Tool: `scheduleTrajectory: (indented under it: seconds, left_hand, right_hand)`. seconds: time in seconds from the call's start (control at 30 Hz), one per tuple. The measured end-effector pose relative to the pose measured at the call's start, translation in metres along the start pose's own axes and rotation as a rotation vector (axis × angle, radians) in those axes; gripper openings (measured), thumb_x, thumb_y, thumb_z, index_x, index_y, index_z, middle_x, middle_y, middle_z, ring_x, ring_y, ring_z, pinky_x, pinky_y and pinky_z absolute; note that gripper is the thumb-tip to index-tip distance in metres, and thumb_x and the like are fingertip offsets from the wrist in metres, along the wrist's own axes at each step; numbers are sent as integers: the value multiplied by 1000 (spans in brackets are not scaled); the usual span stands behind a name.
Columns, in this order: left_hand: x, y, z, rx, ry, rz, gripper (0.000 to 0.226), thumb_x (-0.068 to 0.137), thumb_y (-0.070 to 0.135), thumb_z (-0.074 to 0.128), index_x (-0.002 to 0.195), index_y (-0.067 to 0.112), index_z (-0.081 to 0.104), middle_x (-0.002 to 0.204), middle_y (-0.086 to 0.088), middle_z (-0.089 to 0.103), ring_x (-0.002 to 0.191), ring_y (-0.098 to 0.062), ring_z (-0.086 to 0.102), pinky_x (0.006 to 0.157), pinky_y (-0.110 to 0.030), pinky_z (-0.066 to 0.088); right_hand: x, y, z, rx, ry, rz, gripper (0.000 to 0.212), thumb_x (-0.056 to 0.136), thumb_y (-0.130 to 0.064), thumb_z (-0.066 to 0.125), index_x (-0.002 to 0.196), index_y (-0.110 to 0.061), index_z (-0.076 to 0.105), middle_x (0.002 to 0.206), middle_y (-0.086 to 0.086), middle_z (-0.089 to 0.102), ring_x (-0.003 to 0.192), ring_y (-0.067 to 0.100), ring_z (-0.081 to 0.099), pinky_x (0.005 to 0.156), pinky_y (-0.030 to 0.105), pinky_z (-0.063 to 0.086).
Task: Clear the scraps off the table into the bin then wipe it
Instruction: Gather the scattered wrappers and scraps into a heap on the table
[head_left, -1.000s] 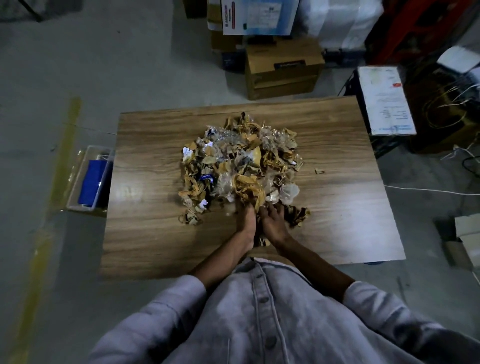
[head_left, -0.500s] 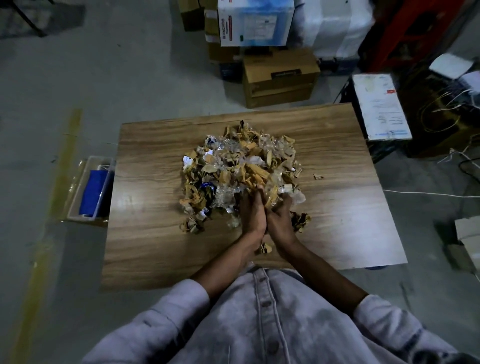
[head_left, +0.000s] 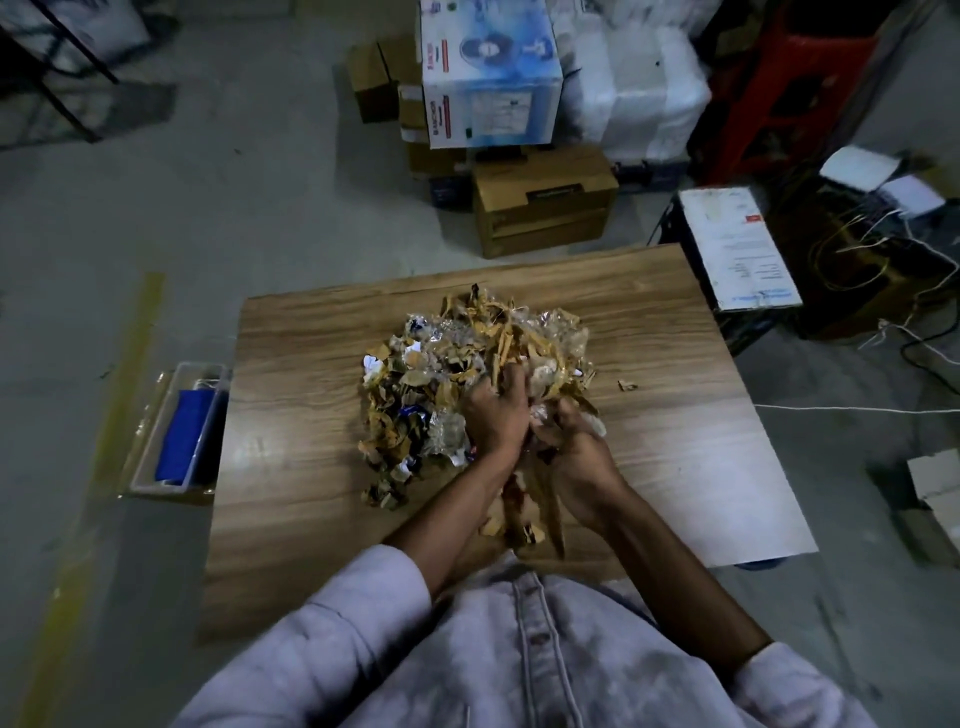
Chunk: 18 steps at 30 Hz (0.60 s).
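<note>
the scraps (head_left: 441, 374), torn brown card, crinkled clear plastic and a few white and blue bits, lie heaped in the middle of the wooden table (head_left: 311, 499), a little toward its far edge. both hands are dug into the near right side of the heap. the left hand (head_left: 493, 415) is knuckles-up, its fingers curled down into the pile and clutching a bunch of brown strips. the right hand (head_left: 576, 457), close against it, is curled round a handful too, with pale plastic bulging out at its side. more brown strips hang from between the two wrists toward the table's near edge. a small clump (head_left: 387, 496) sits just off the heap's near left corner, and one loose scrap (head_left: 627, 385) lies apart on the right. on the floor against the table's left side stands a clear plastic bin (head_left: 156, 467) with something blue (head_left: 182, 436) in it; what it is i cannot tell. beyond the far edge are a brown cardboard box (head_left: 545, 202) and a blue and white carton (head_left: 488, 78).
</note>
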<state>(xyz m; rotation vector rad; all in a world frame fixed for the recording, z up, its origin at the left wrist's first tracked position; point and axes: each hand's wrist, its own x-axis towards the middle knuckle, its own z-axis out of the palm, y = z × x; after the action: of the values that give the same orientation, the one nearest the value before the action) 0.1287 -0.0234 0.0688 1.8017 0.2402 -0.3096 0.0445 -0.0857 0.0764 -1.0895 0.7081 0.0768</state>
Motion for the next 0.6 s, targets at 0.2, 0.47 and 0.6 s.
scheduleTrajectory:
  seconds: [0.2,0.47,0.6]
  left_hand:
    - [23,33,-2,-42,-18,-156,41,97,45,63,82,7,61,60,0,56,43,-13,50,39,-22,39]
    - [24,87,-15,185,-614,-214,46,106,47,41,133,14,58,142,-13,54,130,-31,51,108,-37,37]
    - [17,88,-11,383,-936,-200,49,112,24,24,159,9,22,167,-18,16,155,-37,14,123,-51,11]
  right_hand:
    - [-1,-21,-1,90,-83,-148,74,91,-27,72,156,-36,38,159,-3,42,138,22,51,112,49,45]
    - [-9,-34,-11,287,62,-71,51,95,-68,55,133,-36,67,146,16,59,135,46,53,110,69,41]
    - [-8,-48,-16,407,-5,-139,48,104,-62,39,123,-36,74,139,10,66,132,37,57,107,65,47]
